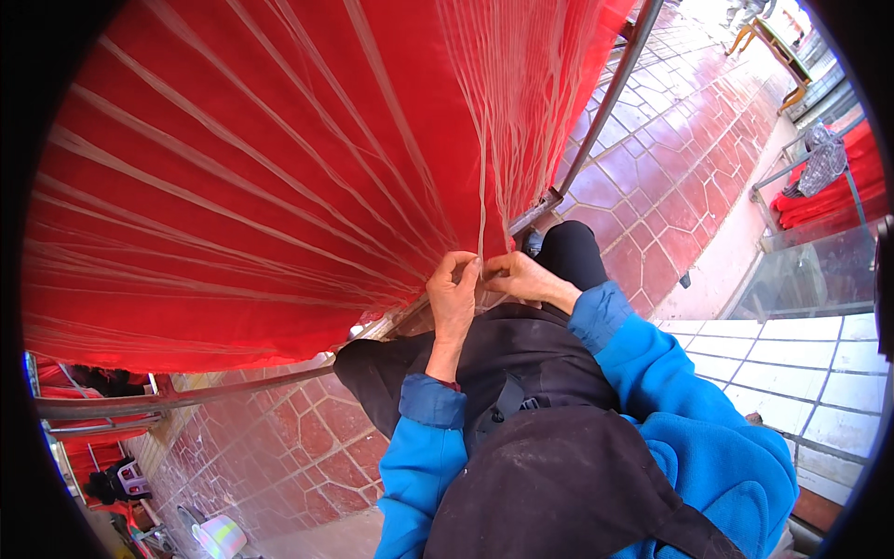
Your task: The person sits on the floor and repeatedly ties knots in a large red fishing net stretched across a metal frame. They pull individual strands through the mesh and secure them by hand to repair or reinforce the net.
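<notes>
A large red cloth [279, 177] spreads before me, with bundles of pale threads [481, 177] fanning across it and converging near its front edge. At that edge my left hand [452, 298] pinches the lower end of a thread bundle between thumb and forefinger. Close beside it, fingertips nearly touching, my right hand [529, 280] is closed with its fingers pressed together at the same bundle. Exactly what lies between the right fingertips is hidden. Both hands are just above my dark apron [540, 475].
A metal bar [610, 98] runs along the cloth's right side, and another rail [186, 399] passes below it at left. A pale bucket [220, 537] stands on the tiled floor at lower left. At right are a clear plastic bag [821, 160] and red material [857, 182].
</notes>
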### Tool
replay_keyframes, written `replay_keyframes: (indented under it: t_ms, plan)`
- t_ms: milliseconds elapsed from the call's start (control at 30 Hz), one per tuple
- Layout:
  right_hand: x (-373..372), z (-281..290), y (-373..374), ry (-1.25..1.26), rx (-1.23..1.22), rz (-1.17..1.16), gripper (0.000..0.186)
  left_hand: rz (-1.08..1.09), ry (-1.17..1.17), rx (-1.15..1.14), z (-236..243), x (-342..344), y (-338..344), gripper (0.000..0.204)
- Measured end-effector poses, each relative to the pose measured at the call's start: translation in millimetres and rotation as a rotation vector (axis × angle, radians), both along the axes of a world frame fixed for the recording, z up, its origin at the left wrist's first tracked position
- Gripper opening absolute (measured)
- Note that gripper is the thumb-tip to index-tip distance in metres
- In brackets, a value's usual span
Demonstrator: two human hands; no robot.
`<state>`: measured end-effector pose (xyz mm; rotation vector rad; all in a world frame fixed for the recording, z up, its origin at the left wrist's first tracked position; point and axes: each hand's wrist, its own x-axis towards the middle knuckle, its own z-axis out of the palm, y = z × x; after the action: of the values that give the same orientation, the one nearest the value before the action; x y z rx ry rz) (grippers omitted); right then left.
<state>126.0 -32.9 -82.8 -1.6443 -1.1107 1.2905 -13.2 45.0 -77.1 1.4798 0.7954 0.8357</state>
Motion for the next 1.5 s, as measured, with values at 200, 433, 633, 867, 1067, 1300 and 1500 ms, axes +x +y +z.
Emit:
replay_keyframes:
  t_ms: [200,433,633,867,1067,1300,1500]
  plan:
    - [7,36,2,0.377,0.239,-0.14,0.033,0.0,0.047,0.015,2,-3,-4,0.007]
    - [0,35,3,0.212,0.285,-0.243,0.017,0.002,0.0,0.013,-1,-9,-8,0.006]
    - [4,30,-2,0.176,0.27,-0.289,0.017,0.037,-0.056,-0.022,-3,-18,-7,0.004]
    - [11,30,-8,0.202,0.311,-0.338,0.017,0.014,-0.245,-0.19,-5,-31,-7,0.006]
    - [-8,42,-27,0.246,0.274,-0.151,0.016,-0.014,-0.176,-0.175,-8,-29,-7,0.006]
    - [-33,48,-27,0.207,0.281,-0.076,0.018,-0.071,-0.129,0.03,43,-12,-7,0.022]
    - [-42,53,-22,0.265,0.217,-0.049,0.021,-0.049,-0.27,0.158,123,26,11,0.027]
